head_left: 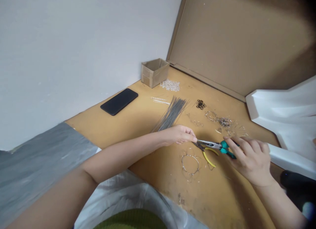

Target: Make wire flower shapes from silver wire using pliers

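My right hand (pixel 251 158) is closed around the green handles of long-nose pliers (pixel 209 143), whose jaws point left. At the tip of those jaws my left hand (pixel 180 135) pinches with thumb and fingers; what is between them is too small to make out. Beneath the jaws lies a second pair of pliers with yellow handles (pixel 208 160), partly hidden. A wire ring (pixel 190 165) with small twisted ends rests on the table just below the hands. Behind my left hand a bundle of straight grey wires (pixel 172 114) lies slanted.
A small cardboard box (pixel 155 72) stands at the back beside a pile of small clear pieces (pixel 170 85). A dark phone (pixel 119 101) lies left. Black rings (pixel 200 104) and tangled wire pieces (pixel 224 122) lie right, near a white molded piece (pixel 283 107). Walls border the table (pixel 133 123).
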`<act>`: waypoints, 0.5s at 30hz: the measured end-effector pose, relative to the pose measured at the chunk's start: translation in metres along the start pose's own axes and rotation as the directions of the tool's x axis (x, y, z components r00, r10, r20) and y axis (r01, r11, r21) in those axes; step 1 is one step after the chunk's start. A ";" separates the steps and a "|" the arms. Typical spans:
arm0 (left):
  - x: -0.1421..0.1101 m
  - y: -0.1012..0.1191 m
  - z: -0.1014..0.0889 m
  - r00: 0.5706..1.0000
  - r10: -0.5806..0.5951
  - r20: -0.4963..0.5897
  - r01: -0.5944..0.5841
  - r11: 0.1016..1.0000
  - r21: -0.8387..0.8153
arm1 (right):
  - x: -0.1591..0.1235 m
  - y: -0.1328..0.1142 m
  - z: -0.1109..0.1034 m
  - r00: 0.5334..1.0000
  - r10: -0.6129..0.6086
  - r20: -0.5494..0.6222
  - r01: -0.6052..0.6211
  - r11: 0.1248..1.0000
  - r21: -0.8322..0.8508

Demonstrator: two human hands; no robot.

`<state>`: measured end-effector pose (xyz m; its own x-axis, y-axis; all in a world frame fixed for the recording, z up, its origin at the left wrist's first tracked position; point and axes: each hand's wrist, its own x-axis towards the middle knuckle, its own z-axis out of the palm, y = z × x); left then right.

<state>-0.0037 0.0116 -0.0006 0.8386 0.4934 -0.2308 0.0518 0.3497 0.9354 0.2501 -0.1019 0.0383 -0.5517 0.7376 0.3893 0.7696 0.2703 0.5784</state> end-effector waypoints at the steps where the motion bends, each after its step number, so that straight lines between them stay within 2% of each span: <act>1: 0.002 -0.002 0.001 0.996 0.037 -0.081 -0.034 0.999 0.031 | 0.002 -0.001 0.000 0.999 0.001 -0.032 -0.001 1.000 -0.006; 2: 0.004 -0.004 0.001 0.985 0.080 -0.155 -0.070 0.995 0.064 | 0.004 -0.001 0.000 0.998 0.004 -0.063 -0.005 1.000 -0.007; 4: 0.008 -0.007 -0.001 0.931 0.166 -0.325 -0.148 0.986 0.078 | 0.008 -0.002 0.000 0.994 0.011 -0.109 -0.011 1.000 -0.007; 6: 0.010 -0.009 -0.004 0.914 0.157 -0.374 -0.158 0.987 0.028 | 0.011 -0.002 0.000 0.992 0.014 -0.125 -0.015 1.000 -0.011; 8: 0.009 -0.007 -0.004 0.963 0.124 -0.240 -0.151 0.984 -0.096 | 0.013 -0.002 0.000 0.993 0.012 -0.120 -0.015 1.000 -0.026; 10: 0.005 -0.004 -0.002 0.986 0.128 -0.107 -0.146 0.974 -0.175 | 0.014 -0.002 -0.001 0.995 0.013 -0.102 -0.017 0.999 -0.039; 11: 0.004 -0.003 0.000 0.989 0.127 -0.074 -0.140 0.971 -0.192 | 0.014 -0.002 -0.001 0.995 0.013 -0.096 -0.017 0.999 -0.040; 13: 0.002 -0.001 0.003 0.990 0.124 -0.064 -0.135 0.970 -0.200 | 0.015 -0.003 0.000 0.995 0.009 -0.096 -0.013 0.999 -0.035; 15: 0.001 -0.001 0.003 0.984 0.143 -0.103 -0.160 0.968 -0.193 | 0.015 -0.004 0.000 0.995 0.005 -0.104 -0.008 1.000 -0.025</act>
<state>-0.0012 0.0096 -0.0009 0.7771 0.6175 -0.1215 -0.1890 0.4131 0.8908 0.2390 -0.0920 0.0418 -0.5783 0.6707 0.4644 0.7654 0.2491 0.5934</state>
